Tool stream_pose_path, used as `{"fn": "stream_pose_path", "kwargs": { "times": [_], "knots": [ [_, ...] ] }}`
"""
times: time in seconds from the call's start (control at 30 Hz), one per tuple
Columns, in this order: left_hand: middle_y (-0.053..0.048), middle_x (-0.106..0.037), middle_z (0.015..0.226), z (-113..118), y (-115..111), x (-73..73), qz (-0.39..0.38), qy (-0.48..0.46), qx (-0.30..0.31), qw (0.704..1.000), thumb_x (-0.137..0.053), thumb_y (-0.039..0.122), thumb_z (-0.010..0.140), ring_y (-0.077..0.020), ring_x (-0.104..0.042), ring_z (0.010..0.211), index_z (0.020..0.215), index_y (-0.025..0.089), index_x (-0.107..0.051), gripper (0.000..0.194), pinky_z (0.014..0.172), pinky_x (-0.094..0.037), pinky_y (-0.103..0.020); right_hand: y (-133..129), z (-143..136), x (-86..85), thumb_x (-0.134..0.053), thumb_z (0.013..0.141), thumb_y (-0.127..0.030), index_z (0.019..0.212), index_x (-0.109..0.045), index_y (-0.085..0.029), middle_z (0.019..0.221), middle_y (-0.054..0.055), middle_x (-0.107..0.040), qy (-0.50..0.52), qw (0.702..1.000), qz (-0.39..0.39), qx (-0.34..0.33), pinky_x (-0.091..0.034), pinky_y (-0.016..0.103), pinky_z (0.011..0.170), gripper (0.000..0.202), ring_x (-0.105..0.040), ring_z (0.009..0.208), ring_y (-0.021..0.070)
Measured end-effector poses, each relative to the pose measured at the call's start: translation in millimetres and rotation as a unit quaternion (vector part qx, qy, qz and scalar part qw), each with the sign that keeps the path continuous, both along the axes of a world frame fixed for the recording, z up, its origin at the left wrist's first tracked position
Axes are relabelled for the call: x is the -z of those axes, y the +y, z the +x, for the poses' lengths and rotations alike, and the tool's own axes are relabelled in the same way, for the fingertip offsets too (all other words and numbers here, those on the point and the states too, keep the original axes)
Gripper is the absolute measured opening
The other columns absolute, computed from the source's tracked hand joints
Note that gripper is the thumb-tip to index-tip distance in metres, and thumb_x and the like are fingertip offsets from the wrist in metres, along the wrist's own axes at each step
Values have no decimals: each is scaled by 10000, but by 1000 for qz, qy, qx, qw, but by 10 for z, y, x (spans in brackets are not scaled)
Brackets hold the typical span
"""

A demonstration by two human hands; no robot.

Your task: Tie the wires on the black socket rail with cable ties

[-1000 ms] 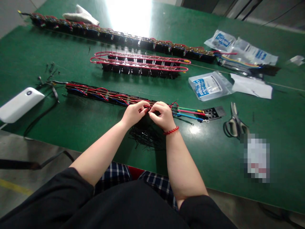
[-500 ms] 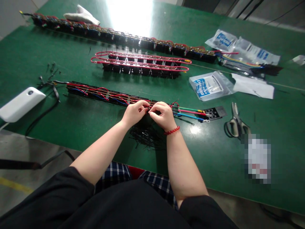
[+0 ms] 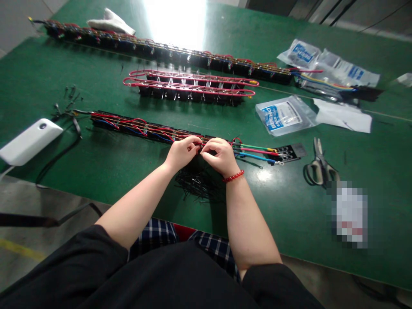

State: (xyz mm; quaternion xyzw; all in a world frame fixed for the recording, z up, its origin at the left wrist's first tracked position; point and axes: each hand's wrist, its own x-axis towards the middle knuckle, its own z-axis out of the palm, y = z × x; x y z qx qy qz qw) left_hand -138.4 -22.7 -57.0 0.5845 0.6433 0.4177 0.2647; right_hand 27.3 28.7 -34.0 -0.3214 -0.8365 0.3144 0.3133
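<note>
On the green table lies a long black strip (image 3: 128, 126) wound with red, blue and yellowish wires. My left hand (image 3: 183, 152) is closed in a pinch at its near edge. Beside it my right hand (image 3: 220, 155), with a red bead bracelet, is pinched too, the fingertips of both nearly meeting. Whatever the fingers hold is too small to make out. Green, red and blue leads (image 3: 257, 155) run from the strip's right end to a dark plate (image 3: 291, 152). Below my hands lies a pile of thin black ties (image 3: 198, 184).
Behind are a red-cabled black block (image 3: 193, 88) and a longer wired strip (image 3: 161, 47). Scissors (image 3: 318, 165), a blurred white item (image 3: 350, 214) and plastic bags (image 3: 283, 116) lie right. A white device (image 3: 30, 141) sits left, near black cables and a glove (image 3: 111, 21).
</note>
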Motion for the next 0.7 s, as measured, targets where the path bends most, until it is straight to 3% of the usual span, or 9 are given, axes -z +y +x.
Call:
{"fn": "stream_pose_path", "kwargs": {
  "times": [0.3,0.47,0.6,0.7],
  "knots": [
    [82,-623,608,6,-3,-13,-3,27,2,1000,-653,133,795,-87,-573,559,962,226,-688,194,603,-436,-175,-40,-13,20,-584,727,-168,641,-589,-223,739,21,-658,-33,998,51,11,-440,354,808,101,-590,776,200],
    [79,-608,606,-4,-11,-14,6,23,6,1000,-613,121,802,-85,-543,552,967,220,-675,202,601,-424,-179,-36,-23,40,-595,806,-257,712,-596,-223,754,21,-644,-24,998,49,9,-435,359,809,100,-576,779,199],
    [74,-598,598,-17,-22,5,-3,-7,24,1000,-588,197,848,-85,-509,516,984,216,-667,159,556,-400,-187,-76,-10,-91,-573,889,-349,783,-619,-221,802,29,-664,37,999,14,17,-471,355,806,172,-604,812,199],
    [65,-618,609,-20,-19,33,-1,-25,34,999,-569,257,881,-91,-540,520,997,214,-662,154,556,-413,-190,-169,94,-239,-532,927,-345,809,-632,-224,837,40,-675,64,995,31,71,-488,358,814,196,-616,846,202]
  ]
}}
